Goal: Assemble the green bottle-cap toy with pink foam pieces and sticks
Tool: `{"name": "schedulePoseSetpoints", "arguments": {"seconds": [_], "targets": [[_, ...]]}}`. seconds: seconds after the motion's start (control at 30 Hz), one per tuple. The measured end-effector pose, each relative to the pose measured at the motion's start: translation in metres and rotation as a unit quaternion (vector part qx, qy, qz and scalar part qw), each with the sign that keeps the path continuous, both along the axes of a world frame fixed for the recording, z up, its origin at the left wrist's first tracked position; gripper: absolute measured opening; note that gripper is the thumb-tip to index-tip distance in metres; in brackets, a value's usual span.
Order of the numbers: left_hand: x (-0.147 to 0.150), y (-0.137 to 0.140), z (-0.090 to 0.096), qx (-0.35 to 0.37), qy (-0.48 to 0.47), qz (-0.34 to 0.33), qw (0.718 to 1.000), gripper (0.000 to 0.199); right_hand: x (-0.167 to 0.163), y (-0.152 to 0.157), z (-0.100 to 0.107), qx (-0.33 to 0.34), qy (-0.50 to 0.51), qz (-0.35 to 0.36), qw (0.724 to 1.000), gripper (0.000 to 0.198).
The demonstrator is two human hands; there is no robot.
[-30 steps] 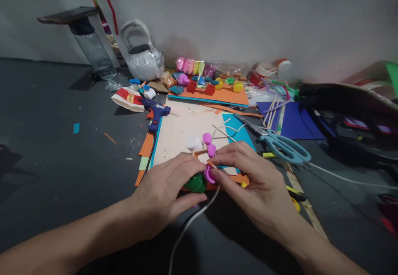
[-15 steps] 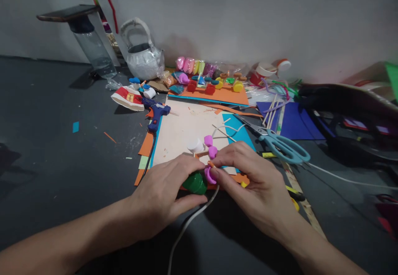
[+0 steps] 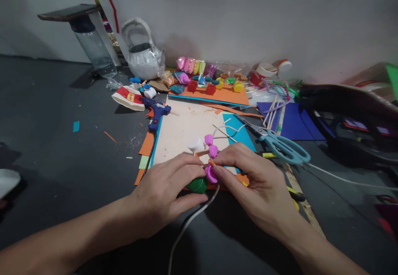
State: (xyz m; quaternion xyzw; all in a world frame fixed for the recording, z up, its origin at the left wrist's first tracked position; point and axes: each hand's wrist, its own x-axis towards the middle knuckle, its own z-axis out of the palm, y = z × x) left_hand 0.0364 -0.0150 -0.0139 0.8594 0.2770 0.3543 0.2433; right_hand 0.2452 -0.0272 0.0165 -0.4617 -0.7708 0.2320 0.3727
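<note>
My left hand (image 3: pixel 169 186) curls around a shiny dark green rounded piece (image 3: pixel 197 185), with the thumb below it and the fingers above. My right hand (image 3: pixel 251 179) pinches a tiny orange bit (image 3: pixel 212 163) between thumb and index finger. Just under that bit is a curved magenta piece (image 3: pixel 212 174), touching the right fingertips. Two more magenta pieces (image 3: pixel 213 151) lie just beyond the fingers, beside a thin wooden stick (image 3: pixel 202 153) and a white cap-like piece (image 3: pixel 195 144). Fingers partly hide how these parts join.
A blue glue gun (image 3: pixel 158 115) lies left of the cream sheet (image 3: pixel 183 128). Blue-handled scissors (image 3: pixel 287 146) rest at the right, with a white cable (image 3: pixel 186 229) in front. Behind stand a silver kettle (image 3: pixel 146 61), a bottle (image 3: pixel 95 47) and wheeled models (image 3: pixel 211 88).
Both hands stay nearly in place, with the left fingers shifted slightly over the green piece. A whitish object has come into view at the left edge.
</note>
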Motion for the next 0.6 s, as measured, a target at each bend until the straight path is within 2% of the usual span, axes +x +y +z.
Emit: {"name": "schedulePoseSetpoints", "arguments": {"seconds": [0.37, 0.6], "targets": [[-0.0002, 0.0021, -0.0007, 0.001, 0.003, -0.010, 1.000, 0.033, 0.0003, 0.0000, -0.0002, -0.004, 0.002, 0.002, 1.000, 0.009], [0.0000, -0.0012, -0.0009, -0.058, 0.002, -0.002, 0.998, 0.039, -0.0004, 0.0006, 0.0001, -0.004, -0.001, 0.005, 1.000, 0.010]]}}
